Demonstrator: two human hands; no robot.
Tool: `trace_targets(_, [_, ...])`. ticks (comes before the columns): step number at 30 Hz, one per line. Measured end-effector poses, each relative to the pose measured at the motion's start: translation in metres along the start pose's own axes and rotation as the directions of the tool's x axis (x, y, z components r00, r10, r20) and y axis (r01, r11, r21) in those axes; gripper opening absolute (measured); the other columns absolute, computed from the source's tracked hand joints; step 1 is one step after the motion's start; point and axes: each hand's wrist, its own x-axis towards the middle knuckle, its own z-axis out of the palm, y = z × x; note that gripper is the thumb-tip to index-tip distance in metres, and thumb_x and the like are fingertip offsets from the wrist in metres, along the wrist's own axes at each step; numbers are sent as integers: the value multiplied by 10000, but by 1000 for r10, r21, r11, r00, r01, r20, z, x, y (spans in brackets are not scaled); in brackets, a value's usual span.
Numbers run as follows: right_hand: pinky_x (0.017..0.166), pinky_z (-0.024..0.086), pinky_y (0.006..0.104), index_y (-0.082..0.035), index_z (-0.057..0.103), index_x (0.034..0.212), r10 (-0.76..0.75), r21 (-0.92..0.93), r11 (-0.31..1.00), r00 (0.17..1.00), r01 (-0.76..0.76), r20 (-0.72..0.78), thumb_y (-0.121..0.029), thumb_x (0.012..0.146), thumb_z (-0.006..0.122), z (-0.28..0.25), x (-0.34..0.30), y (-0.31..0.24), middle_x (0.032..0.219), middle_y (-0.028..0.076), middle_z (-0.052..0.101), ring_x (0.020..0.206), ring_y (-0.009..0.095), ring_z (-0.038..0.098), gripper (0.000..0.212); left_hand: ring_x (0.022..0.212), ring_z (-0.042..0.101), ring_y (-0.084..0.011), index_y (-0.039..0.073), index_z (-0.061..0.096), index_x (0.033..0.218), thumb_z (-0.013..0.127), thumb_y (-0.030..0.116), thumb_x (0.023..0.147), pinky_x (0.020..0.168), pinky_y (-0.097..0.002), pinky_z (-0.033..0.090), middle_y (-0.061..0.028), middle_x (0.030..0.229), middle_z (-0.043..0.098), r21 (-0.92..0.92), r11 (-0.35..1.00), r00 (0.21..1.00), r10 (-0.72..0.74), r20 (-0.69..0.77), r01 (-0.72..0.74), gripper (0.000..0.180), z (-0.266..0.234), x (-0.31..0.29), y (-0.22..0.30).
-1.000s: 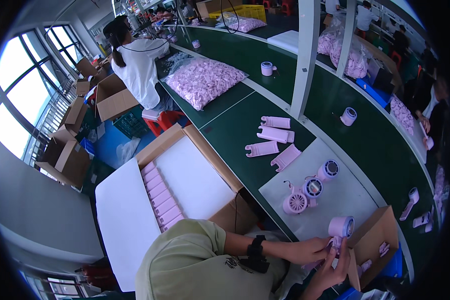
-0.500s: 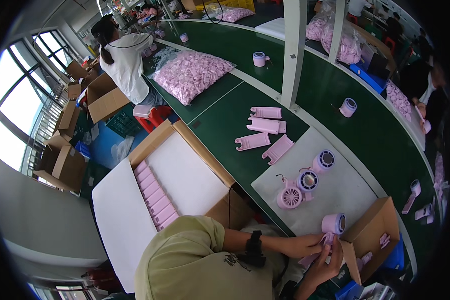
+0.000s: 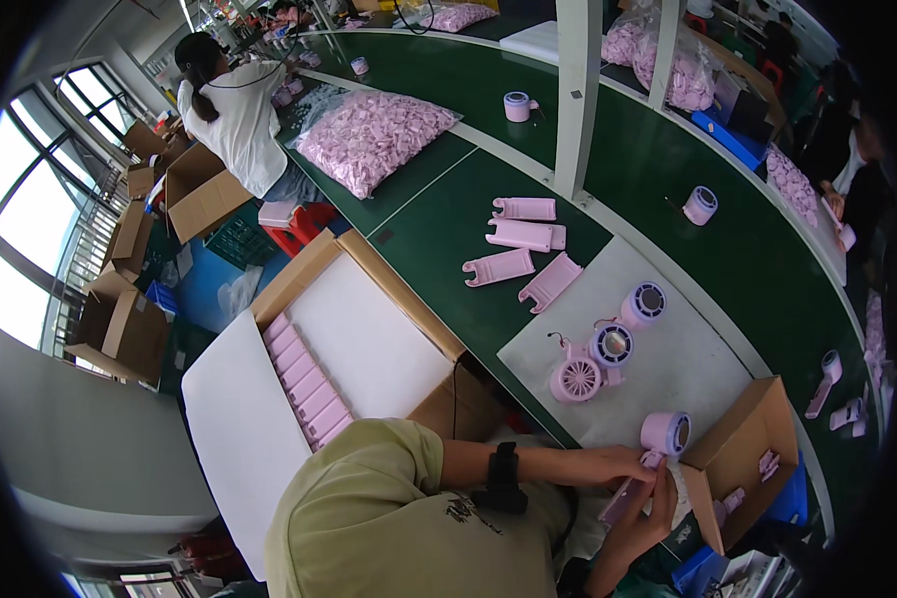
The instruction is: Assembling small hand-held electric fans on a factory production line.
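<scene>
Both hands are close together at the near right edge of the surface, and both grip one pink fan. The left hand pinches it near the round head; the right hand holds the handle from below. Its long side runs from near-left up to far-right, round head pointing far-right, beside an open cardboard box. Since a moment ago the hands have stayed on the fan, barely moving.

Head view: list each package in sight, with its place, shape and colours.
Open carton: left of the bench, brown, white sheet inside, pink parts along one edge.
Small open box: by the hands, brown.
Clear bag: on the green belt, full of pink parts.
Empty cartons: floor by the windows, brown.
</scene>
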Motion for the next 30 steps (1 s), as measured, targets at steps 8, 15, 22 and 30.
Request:
trace_targets(8, [802, 513, 351, 0, 569, 1238, 110, 321, 944, 991, -79, -79, -142, 955, 573, 8, -17, 7, 1090, 162, 631, 961, 258, 628, 316, 816, 506, -62, 51, 580, 1121, 464, 422, 1004, 670, -220, 410, 22, 885, 562, -28, 999, 965, -23, -263, 16, 405, 20, 1, 5])
trace_targets(15, [717, 503, 305, -19, 439, 1315, 463, 762, 381, 821, -524, 333, -347, 996, 510, -14, -55, 54, 1004, 114, 613, 861, 170, 598, 463, 849, 574, -92, 15, 480, 1226, 472, 323, 1013, 714, -227, 461, -37, 890, 601, -56, 998, 999, -28, 19, 29, 374, 50, -35, 61])
trace_targets(22, [723, 490, 275, 15, 415, 1296, 424, 736, 362, 804, -572, 416, -384, 1004, 478, -22, -47, 36, 1014, 114, 595, 872, 142, 580, 498, 797, 641, -181, 20, 547, 1148, 493, 290, 1004, 668, -299, 520, -76, 936, 622, 126, 951, 959, 277, 59, -282, 310, 48, -17, 62])
trace_targets(30, [899, 479, 318, 39, 532, 1265, -19, 151, 987, 977, 52, -213, -251, 981, 555, -74, -2, 33, 1236, 169, 554, 1107, 225, 574, 407, 715, 602, -183, 29, 569, 999, 570, 249, 963, 628, -324, 498, -71, 800, 580, -367, 894, 952, 171, -254, -258, 223, 41, -10, 65])
